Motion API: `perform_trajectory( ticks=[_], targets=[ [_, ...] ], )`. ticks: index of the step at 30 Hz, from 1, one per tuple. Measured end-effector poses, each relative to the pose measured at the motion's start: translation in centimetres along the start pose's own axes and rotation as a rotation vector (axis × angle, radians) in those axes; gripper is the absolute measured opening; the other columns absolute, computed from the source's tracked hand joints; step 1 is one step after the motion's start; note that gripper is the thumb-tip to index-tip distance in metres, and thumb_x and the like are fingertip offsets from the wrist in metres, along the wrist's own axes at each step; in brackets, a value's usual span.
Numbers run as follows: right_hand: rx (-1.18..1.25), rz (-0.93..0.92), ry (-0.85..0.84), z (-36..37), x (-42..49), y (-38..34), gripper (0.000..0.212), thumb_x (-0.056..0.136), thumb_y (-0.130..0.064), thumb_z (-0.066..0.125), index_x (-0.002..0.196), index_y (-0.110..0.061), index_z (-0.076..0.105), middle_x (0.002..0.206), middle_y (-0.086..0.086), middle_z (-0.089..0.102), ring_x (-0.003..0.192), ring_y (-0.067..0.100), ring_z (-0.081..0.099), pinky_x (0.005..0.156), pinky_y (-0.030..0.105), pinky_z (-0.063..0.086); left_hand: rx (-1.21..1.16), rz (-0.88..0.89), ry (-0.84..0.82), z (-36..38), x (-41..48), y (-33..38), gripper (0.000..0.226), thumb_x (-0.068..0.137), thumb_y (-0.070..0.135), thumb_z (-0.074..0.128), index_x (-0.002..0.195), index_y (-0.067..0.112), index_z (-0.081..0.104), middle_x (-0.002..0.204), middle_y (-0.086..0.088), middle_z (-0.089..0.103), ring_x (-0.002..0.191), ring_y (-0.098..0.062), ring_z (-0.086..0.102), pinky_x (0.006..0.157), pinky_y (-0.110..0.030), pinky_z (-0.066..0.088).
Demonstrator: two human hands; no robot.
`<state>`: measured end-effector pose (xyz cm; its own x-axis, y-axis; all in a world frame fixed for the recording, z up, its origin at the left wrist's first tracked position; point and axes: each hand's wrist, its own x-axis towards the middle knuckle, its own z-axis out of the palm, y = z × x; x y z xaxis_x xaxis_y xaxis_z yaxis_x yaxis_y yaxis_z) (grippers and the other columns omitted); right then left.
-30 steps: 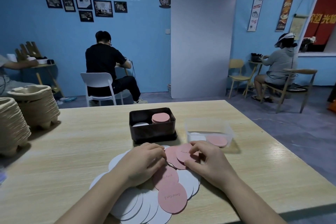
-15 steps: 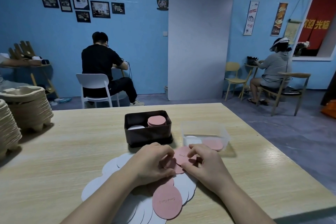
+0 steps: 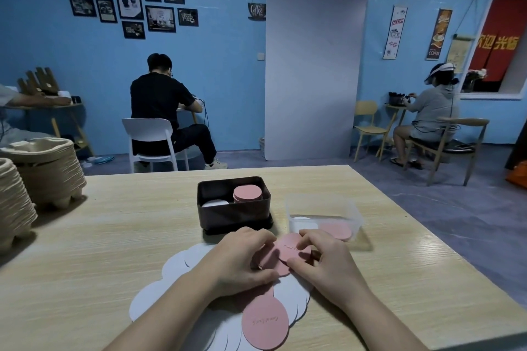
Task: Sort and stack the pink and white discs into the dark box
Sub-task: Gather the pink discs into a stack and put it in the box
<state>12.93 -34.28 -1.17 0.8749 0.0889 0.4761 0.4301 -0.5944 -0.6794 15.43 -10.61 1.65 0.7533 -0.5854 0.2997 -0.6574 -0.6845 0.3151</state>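
A spread of white discs [image 3: 176, 268] and pink discs [image 3: 265, 325] lies on the table in front of me. My left hand [image 3: 242, 259] and my right hand [image 3: 322, 262] meet over the pile, both pinching overlapping pink discs [image 3: 291, 251] between thumb and fingers. Just beyond stands the dark box [image 3: 233, 214], holding a tall pink stack [image 3: 247, 194] on its right and a low white stack [image 3: 215, 203] on its left.
A clear plastic tub [image 3: 325, 208] right of the box holds a white and a pink disc. Stacks of pulp cup trays [image 3: 42, 168] stand at the table's left. The table edge runs diagonally on the right. People sit at other tables behind.
Both hands have gathered the pink discs closer together between them. The camera view has dropped slightly; the pink disc near the front edge stays where it lay.
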Motion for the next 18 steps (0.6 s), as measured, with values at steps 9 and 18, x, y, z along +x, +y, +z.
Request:
perform_trajectory(
  ticks=[9,18],
  targets=[
    [0.024,0.016,0.009,-0.1,0.0,0.0,0.023,0.071,-0.042,0.08,0.08,-0.031,0.063,0.102,-0.009,0.068,0.109,0.011,0.063,0.079,0.031,0.058,-0.124,-0.054,0.029,0.2,-0.4,-0.7,0.059,0.074,0.057,0.069,0.127,0.041,0.048,0.117,0.024,0.057,0.115,0.001,0.046,0.098,-0.027,0.045],
    [0.008,0.005,0.016,-0.1,-0.1,-0.5,0.024,0.07,-0.038,0.082,0.081,-0.028,0.064,0.108,-0.016,0.067,0.103,0.013,0.066,0.078,0.026,0.057,-0.217,-0.059,0.163,-0.7,-2.3,-2.0,0.05,0.072,0.035,0.075,0.117,0.037,0.053,0.112,0.022,0.059,0.114,-0.001,0.056,0.095,-0.023,0.048]
  ],
)
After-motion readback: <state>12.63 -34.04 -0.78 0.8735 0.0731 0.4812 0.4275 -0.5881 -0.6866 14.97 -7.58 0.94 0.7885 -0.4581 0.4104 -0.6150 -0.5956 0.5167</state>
